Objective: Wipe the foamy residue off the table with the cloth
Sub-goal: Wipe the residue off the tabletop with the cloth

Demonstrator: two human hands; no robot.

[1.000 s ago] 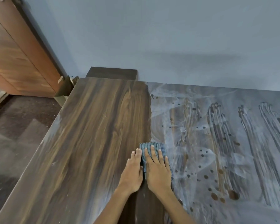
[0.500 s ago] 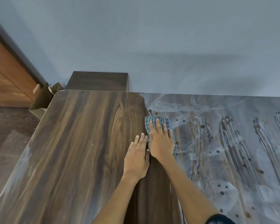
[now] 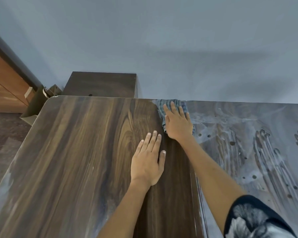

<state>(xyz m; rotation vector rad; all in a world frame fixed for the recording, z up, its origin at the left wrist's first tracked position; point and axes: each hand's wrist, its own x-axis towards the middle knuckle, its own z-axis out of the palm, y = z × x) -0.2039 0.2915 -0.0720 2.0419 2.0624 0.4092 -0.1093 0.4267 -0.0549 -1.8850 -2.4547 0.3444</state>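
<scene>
Under the straight, close fingers of the right hand (image 3: 178,123) lies the cloth (image 3: 172,104), foam (image 3: 239,134) beside; left hand (image 3: 147,162) fingers slightly spread on the table (image 3: 76,152).

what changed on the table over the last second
The right hand, pressing flat on the blue-grey checked cloth, pushed it from mid-table away to the far edge of the dark wood-grain table, clearing a strip of foam. The left hand stayed flat on the wiped wood; the white foamy residue to the right remains.

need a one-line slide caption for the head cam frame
Right hand presses cloth at table far edge; left hand flat on wiped wood.
</scene>
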